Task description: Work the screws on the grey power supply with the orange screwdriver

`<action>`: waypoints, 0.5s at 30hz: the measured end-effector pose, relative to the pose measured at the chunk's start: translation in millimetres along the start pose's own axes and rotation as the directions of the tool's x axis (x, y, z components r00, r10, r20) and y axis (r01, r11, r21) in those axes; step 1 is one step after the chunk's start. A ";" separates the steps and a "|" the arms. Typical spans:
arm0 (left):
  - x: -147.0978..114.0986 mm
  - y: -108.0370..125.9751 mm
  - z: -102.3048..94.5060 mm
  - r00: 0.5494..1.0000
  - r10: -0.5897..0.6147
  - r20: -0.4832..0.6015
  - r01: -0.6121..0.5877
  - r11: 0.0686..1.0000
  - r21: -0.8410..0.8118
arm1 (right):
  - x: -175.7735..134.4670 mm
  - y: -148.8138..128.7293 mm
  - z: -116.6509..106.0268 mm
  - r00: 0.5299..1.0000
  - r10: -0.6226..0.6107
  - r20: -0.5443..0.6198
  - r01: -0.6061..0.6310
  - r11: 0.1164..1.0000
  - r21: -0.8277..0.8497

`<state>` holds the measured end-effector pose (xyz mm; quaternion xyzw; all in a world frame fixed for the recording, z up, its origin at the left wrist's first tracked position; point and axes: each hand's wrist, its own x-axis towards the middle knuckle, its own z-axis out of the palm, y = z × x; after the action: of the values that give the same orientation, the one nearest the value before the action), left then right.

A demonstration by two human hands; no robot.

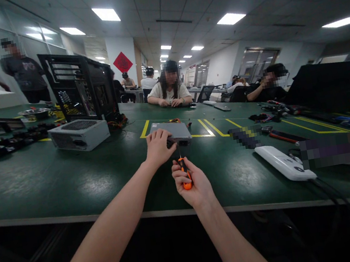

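- Two bare forearms reach forward from the bottom edge over the near rim of a green table point(52, 182).
- Right hand point(192, 186): nearest item; fingers curled closed around an orange-handled screwdriver point(185, 175), held upright, its thin shaft pointing up toward the grey box ahead. Whether the tip touches the box cannot be told.
- Left hand point(158, 147): just beyond the right hand; palm down on the near left corner of the box, fingers bent over its edge and pressing on it.
- Grey metal box point(175, 132): flat, rectangular, lying on the table inside a yellow marked rectangle point(210, 130); a dark opening shows at its near right end.
- White power strip point(284, 163): to the right, near the table's front edge, a black cable leaving its near end.
- Power supply unit point(79, 135): silver, vented top, to the left and farther back.
- Computer case point(83, 90): black, open, upright behind the power supply unit; coloured wires lie at its base.
- Loose tools and cables point(273, 116): scattered on the right half of the table, well apart from the hands.
- Seated person in a white top point(170, 91): at the far side of the table, hands resting on it.
- Other people: one leaning on the table at far right, two standing at far left, more seated in the background.
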<state>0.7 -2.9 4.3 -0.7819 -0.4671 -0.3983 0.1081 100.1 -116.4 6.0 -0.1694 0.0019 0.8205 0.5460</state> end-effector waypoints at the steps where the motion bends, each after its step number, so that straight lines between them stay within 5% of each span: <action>1: 0.0 0.0 0.0 1.000 0.000 0.002 0.000 1.000 -0.001 | 0.1 -0.3 0.1 1.000 -0.002 -0.009 0.002 1.000 0.010; 15: 0.2 0.7 -0.5 1.000 -0.015 0.018 0.015 1.000 -0.005 | 1.2 0.9 -1.0 0.999 -0.033 -0.043 0.034 0.999 0.024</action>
<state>1.0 -3.4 4.9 -0.7822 -0.4729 -0.3934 0.0992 99.1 -115.9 4.6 -0.1799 0.0209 0.8073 0.5617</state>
